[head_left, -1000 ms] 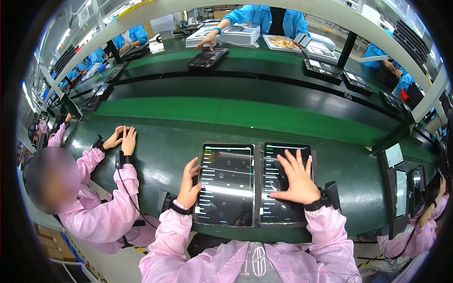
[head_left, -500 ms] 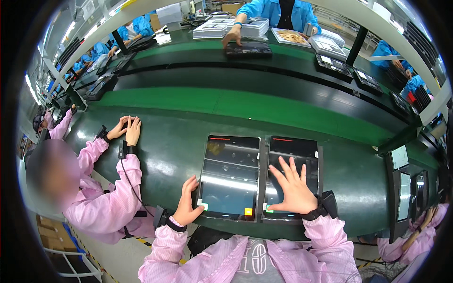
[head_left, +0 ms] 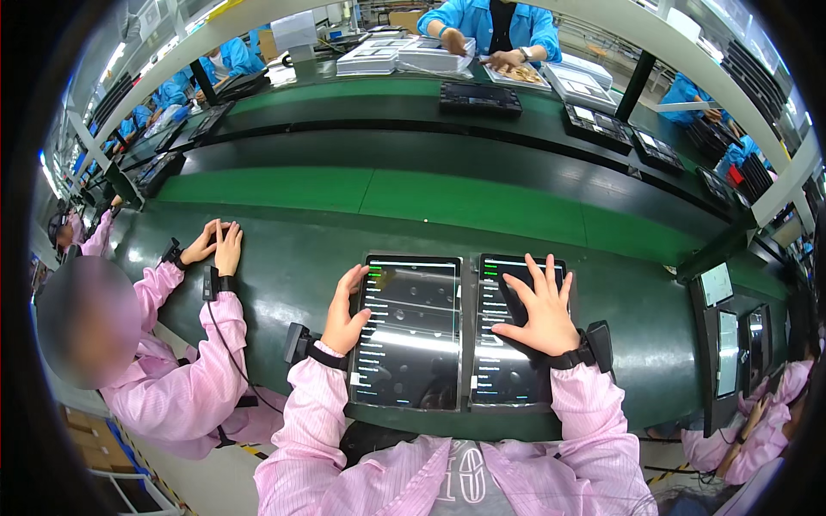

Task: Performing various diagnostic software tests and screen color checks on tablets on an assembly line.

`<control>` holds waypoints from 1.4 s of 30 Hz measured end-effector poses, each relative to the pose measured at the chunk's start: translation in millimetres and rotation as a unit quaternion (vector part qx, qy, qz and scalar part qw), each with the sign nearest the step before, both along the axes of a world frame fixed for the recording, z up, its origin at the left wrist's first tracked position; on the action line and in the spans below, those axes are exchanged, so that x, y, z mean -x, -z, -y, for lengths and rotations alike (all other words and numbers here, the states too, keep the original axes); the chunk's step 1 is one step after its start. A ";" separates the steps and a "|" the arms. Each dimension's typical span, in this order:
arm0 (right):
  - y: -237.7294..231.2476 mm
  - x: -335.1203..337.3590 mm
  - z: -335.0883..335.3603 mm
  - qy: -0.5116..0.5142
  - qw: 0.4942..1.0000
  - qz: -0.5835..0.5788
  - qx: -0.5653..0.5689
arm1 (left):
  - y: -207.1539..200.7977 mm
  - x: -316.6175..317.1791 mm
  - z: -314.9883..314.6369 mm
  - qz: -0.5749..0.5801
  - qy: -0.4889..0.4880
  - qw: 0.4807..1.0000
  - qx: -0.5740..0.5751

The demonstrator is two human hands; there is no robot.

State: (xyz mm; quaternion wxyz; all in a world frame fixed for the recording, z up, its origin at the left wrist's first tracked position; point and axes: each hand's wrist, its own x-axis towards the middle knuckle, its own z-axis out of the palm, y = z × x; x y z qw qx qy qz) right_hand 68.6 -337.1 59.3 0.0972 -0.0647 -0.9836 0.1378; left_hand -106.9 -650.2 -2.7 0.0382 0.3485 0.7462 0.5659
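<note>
Two tablets lie flat side by side on the dark green bench in front of me. Each screen is dark and carries a list of menu lines down its left side. At the left tablet (head_left: 409,344), my left hand (head_left: 347,314) rests along the upper left edge, thumb and fingers apart. Over the right tablet (head_left: 508,370), my right hand (head_left: 540,308) is spread, with its fingers across the upper screen and its thumb near the left part of it. Neither hand grips anything. Whether the right fingertips touch the glass, I cannot tell.
A co-worker's hands (head_left: 219,245) rest on the bench to my left. Beyond a green strip (head_left: 473,198), black device trays (head_left: 480,98) line a dark conveyor. Across it, a person in blue handles small parts. At right stands a black rack (head_left: 718,344) with devices.
Both screens switched from a plain display with coloured corner patches to text lists. My left hand moved up along the left tablet's edge. Across the conveyor, the person let go of a black tray.
</note>
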 end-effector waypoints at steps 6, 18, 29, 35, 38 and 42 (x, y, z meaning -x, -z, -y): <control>2.0 -0.1 -2.8 0.004 1.000 -0.006 0.007 | -3.4 -5.9 2.5 -0.008 -0.018 0.999 -0.038; 1.6 -5.5 -6.4 0.007 0.999 0.021 0.049 | 1.2 -6.7 4.6 0.032 -0.012 0.998 -0.058; -8.0 -21.9 12.6 -0.096 0.992 0.071 0.029 | 10.3 -39.0 29.2 0.100 0.034 0.992 -0.076; -7.0 -24.9 36.6 -0.162 0.981 0.105 0.018 | -0.3 -70.6 58.2 0.069 0.076 0.994 0.030; -7.4 -23.2 29.1 -0.146 0.983 0.103 0.034 | -4.5 -76.9 63.9 0.010 0.082 0.993 0.090; -10.2 -20.0 3.8 -0.059 0.995 0.047 0.057 | -4.5 -74.4 63.2 0.033 0.068 0.994 0.083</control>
